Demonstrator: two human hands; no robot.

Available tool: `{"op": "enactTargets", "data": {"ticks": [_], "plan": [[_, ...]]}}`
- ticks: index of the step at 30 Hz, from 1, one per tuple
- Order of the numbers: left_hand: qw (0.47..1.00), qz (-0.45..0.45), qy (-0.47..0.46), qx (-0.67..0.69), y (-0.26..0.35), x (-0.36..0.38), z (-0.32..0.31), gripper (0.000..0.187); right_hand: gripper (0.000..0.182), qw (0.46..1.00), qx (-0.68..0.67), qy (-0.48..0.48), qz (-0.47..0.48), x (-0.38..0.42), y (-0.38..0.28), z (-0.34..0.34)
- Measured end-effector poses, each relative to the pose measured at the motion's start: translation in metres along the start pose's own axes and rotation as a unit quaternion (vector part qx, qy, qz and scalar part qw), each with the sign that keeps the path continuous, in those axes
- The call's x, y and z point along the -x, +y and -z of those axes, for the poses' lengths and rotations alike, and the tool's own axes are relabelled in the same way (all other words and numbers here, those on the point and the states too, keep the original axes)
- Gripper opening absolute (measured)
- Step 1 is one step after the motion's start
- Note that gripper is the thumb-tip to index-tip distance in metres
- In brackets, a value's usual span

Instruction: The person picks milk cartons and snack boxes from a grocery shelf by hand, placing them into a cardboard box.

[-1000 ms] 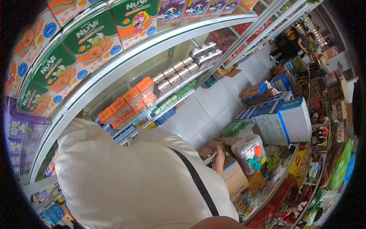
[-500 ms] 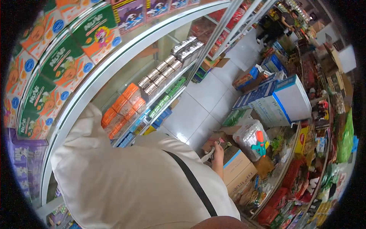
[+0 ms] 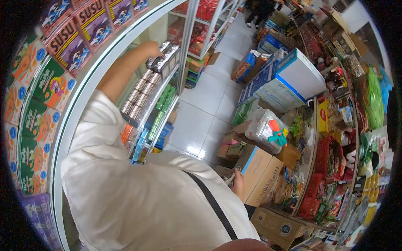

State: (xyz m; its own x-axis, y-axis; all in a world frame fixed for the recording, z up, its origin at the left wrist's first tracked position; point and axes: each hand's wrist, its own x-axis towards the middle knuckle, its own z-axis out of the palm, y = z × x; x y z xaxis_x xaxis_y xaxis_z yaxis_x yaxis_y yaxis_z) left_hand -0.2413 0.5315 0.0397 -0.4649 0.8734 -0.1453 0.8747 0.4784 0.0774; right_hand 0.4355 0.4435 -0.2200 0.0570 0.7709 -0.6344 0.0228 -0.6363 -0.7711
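My left hand (image 3: 150, 49) reaches over into the glass display shelf, its fingers bent onto the near edge of a dark wrapped pack (image 3: 163, 56) with round light tops. Beside that pack stand brown-and-white striped packs (image 3: 141, 95), and orange packs (image 3: 127, 134) lie nearer to me. Low on my other side, my right hand (image 3: 238, 184) is closed around a whitish, cloth-like thing (image 3: 229, 179), mostly hidden by the fingers and my shirt. A brown carton (image 3: 261, 171) with a blue stripe is right next to this hand.
A tiled aisle (image 3: 201, 113) runs ahead. Green-and-orange boxes (image 3: 37, 138) line the glass counter top. On the other side are a large white-and-blue carton (image 3: 289, 83), a plastic-wrapped bundle (image 3: 259, 129) with a toy water gun (image 3: 277, 134), and red baskets (image 3: 322, 159). A person (image 3: 255, 14) stands far off.
My left hand has come into view and reached the dark pack in the shelf. The right hand has lowered slightly beside the carton, still holding the whitish thing. My view has turned.
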Motion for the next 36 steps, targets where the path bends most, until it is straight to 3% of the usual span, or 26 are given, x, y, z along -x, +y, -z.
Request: {"op": "enactTargets", "data": {"ticks": [5,6,11,13,14,17,23,26,29,33,36], "plan": [[0.996,0.027,-0.043,0.071,0.011,-0.005,0.002,0.055,0.043,1.0,-0.008,0.002,-0.028,0.024,0.002,0.007],[0.998,0.003,-0.018,0.06,-0.007,-0.028,-0.02,0.056,0.043,0.999,-0.016,0.004,-0.028,0.024,0.006,0.009],[0.997,0.018,-0.012,0.078,-0.02,-0.026,-0.012,0.057,0.041,0.998,0.001,0.049,-0.026,0.017,0.015,0.011],[0.993,0.04,0.01,0.111,-0.035,-0.022,-0.01,0.056,0.041,1.0,-0.008,0.014,-0.018,0.032,-0.006,0.003],[0.996,0.032,-0.002,0.084,-0.042,-0.021,-0.005,0.053,0.041,1.0,-0.012,-0.003,-0.013,0.036,-0.014,-0.001],[0.994,0.074,0.076,0.003,-0.074,-0.031,-0.009,0.048,0.025,0.999,0.029,0.036,0.01,0.032,-0.017,-0.002],[0.977,0.063,0.165,-0.122,-0.03,0.034,0.043,0.038,0.027,0.998,0.055,0.014,0.009,0.026,-0.013,0.002],[0.969,0.004,0.222,-0.109,-0.004,0.064,0.059,0.035,0.043,0.997,0.079,0.023,0.007,0.011,0.008,0.018],[0.959,0.011,0.27,-0.089,0.015,0.083,0.063,0.031,0.038,0.998,0.021,-0.052,0.026,0.009,0.014,0.037],[0.96,0.035,0.265,-0.082,0.056,0.122,0.073,0.025,0.03,0.997,-0.028,-0.063,0.02,0.048,-0.012,0.051],[0.97,-0.012,0.237,-0.054,0.092,0.158,0.082,0.037,0.027,0.996,-0.039,-0.073,0.018,0.043,-0.003,0.079]]}}
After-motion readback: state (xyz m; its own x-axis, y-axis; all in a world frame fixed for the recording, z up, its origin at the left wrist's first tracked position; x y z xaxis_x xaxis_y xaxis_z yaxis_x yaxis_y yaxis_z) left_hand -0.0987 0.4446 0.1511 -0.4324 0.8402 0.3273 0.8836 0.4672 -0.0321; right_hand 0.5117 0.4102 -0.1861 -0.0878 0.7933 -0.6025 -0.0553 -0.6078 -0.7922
